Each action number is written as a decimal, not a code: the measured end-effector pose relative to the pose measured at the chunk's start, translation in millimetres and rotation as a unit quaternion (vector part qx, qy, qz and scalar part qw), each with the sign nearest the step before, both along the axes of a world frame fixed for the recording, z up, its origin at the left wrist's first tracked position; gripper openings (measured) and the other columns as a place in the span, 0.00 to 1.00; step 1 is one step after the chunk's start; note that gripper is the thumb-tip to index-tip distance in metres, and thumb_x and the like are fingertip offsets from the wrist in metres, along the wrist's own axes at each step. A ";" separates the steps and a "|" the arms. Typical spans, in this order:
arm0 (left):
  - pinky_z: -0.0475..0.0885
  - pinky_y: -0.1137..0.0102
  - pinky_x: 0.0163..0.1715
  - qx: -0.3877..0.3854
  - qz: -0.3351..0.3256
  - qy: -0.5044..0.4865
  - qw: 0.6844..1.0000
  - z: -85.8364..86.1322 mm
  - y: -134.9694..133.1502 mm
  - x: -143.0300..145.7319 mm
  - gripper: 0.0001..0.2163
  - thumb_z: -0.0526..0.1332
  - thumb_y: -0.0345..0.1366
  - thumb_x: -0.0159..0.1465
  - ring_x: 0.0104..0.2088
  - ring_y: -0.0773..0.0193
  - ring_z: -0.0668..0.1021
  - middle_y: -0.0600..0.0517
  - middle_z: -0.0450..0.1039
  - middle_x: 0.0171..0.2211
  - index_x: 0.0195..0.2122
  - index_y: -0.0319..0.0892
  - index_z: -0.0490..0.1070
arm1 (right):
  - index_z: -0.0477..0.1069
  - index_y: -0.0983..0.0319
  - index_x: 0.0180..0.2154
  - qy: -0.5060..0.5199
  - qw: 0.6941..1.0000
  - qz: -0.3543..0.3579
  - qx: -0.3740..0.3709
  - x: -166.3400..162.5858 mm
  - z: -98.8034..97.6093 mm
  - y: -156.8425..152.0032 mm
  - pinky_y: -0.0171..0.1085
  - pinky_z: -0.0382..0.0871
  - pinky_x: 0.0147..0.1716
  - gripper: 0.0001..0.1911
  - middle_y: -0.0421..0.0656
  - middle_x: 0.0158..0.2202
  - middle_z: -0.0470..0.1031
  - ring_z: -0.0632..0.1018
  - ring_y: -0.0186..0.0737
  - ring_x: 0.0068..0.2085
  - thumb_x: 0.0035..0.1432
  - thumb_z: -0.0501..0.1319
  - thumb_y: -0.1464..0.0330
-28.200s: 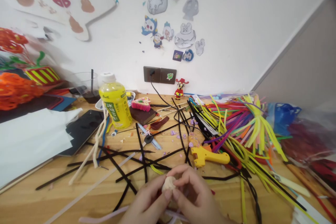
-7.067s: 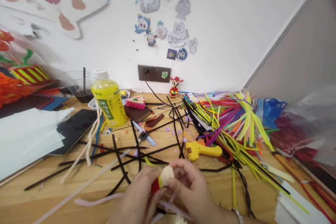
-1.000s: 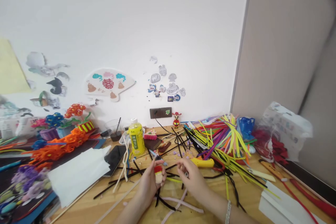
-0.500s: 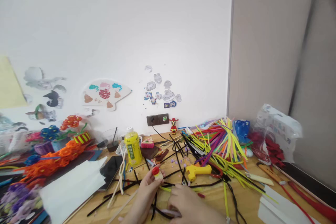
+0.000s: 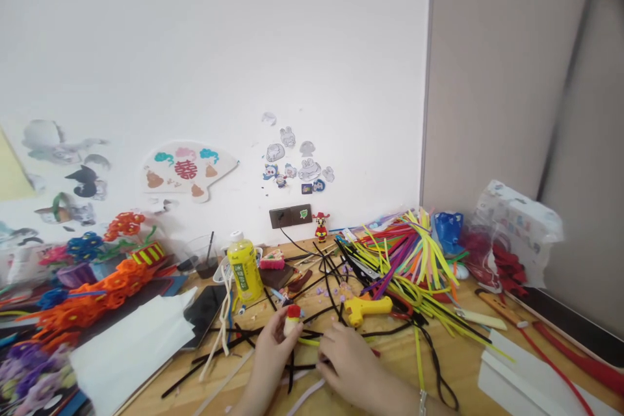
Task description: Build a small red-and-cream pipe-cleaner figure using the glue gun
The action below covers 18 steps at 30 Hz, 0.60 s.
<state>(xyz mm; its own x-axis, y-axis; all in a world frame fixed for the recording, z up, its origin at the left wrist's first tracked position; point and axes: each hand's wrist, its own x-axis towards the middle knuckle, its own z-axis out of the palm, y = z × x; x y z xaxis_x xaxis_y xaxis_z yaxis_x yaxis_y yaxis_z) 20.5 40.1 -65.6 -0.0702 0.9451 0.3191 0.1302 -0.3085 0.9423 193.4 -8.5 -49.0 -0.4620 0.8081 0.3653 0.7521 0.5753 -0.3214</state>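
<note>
Between the thumb and fingers of my left hand (image 5: 274, 349) is a small piece, red on top (image 5: 293, 312) and cream-yellow below; its exact kind is unclear. My right hand (image 5: 347, 355) hovers just to the right with curled fingers. A pale lilac pipe cleaner (image 5: 308, 396) runs up to its thumb and fingertips and seems pinched there, though the grip is partly hidden. Black pipe cleaners (image 5: 303, 367) lie crossed beneath and around both hands. Beyond the right hand rests a yellow glue gun (image 5: 368, 307).
A yellow drink bottle (image 5: 246, 270) stands behind my left hand. White paper (image 5: 129, 351) and a dark phone (image 5: 213, 312) lie left, near orange pipe-cleaner flowers (image 5: 104, 289). Multicoloured pipe cleaners (image 5: 414, 253) spread at the back right. A small red figure (image 5: 320, 227) stands by the wall socket (image 5: 290, 215).
My left hand has turned the red-topped piece more upright. The right hand has lifted slightly to the right, and the lilac pipe cleaner now bends up toward it. The view has shifted a little.
</note>
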 end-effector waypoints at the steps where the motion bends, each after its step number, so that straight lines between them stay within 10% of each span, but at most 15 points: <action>1: 0.71 0.62 0.41 0.008 -0.005 0.022 1.000 1.2 -2.5 0.4 0.18 0.65 0.39 0.47 0.39 0.53 0.78 0.46 0.78 0.36 0.39 0.40 0.70 | 0.70 0.62 0.34 0.035 0.999 -0.015 -0.005 0.4 0.0 1.0 0.37 0.63 0.41 0.05 0.43 0.36 0.72 0.70 0.42 0.40 0.53 0.58 0.72; 6: 0.68 0.60 0.45 0.041 -0.045 0.122 0.991 4.8 -17.3 5.4 0.20 0.64 0.32 0.47 0.40 0.54 0.77 0.48 0.78 0.39 0.44 0.44 0.70 | 0.62 0.60 0.50 0.199 0.980 -0.008 -0.031 6.7 6.6 5.9 0.40 0.59 0.49 0.22 0.46 0.49 0.68 0.67 0.44 0.50 0.53 0.59 0.73; 18: 0.71 0.65 0.39 0.176 -0.096 0.312 0.929 9.5 -32.3 8.5 0.10 0.58 0.34 0.58 0.39 0.58 0.76 0.46 0.75 0.37 0.42 0.43 0.68 | 0.69 0.62 0.37 0.306 0.944 0.027 -0.121 5.5 0.6 10.7 0.35 0.63 0.38 0.09 0.42 0.35 0.72 0.72 0.39 0.37 0.51 0.59 0.75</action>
